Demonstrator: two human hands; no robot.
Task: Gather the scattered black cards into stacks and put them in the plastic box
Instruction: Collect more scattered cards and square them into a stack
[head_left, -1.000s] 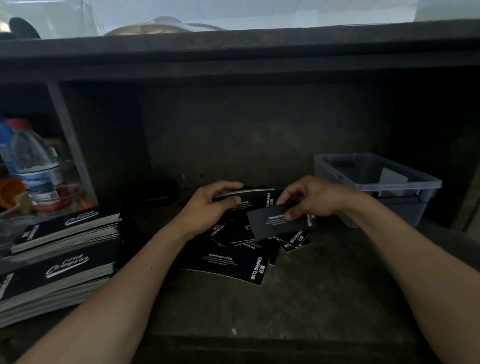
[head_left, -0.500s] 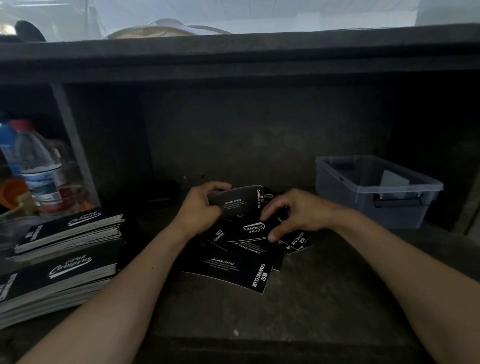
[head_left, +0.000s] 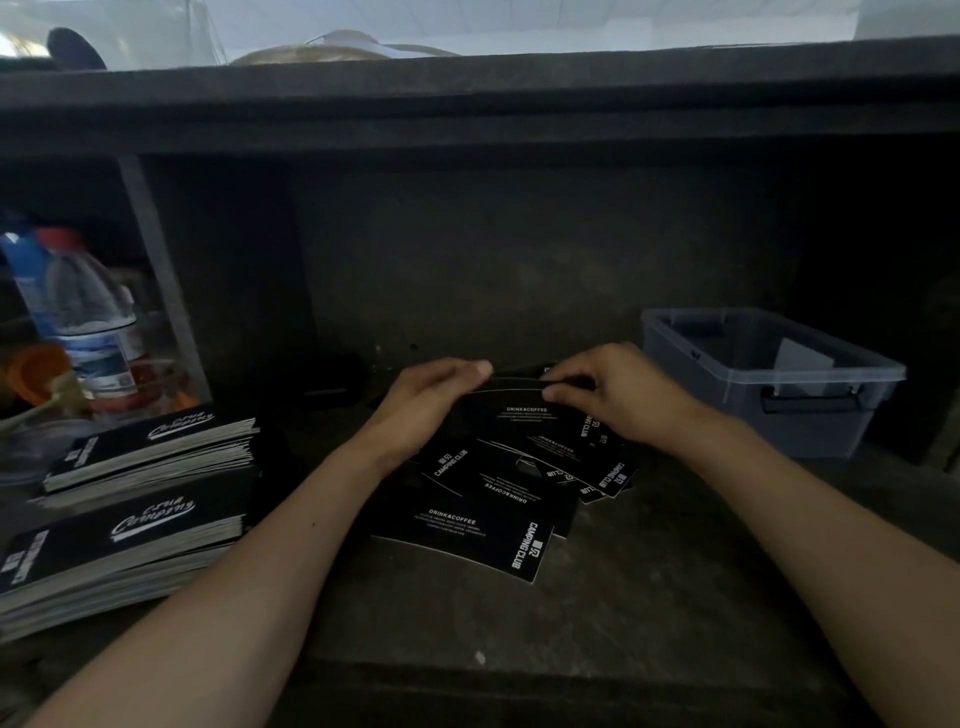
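On a dark shelf (head_left: 675, 613): two big card stacks (head_left: 150, 499) at far left; a plastic box (head_left: 727, 410) at right; loose black cards (head_left: 467, 525) in a messy pile in the middle. Just above the pile, a small bunch of cards (head_left: 514, 410), pinched by curled fingers of left hand (head_left: 426, 410) and right hand (head_left: 623, 400).

Probably café, under-counter shelf (head_left: 675, 597): DRINK&COFFEE cards (head_left: 467, 540), water bottle (head_left: 88, 322).
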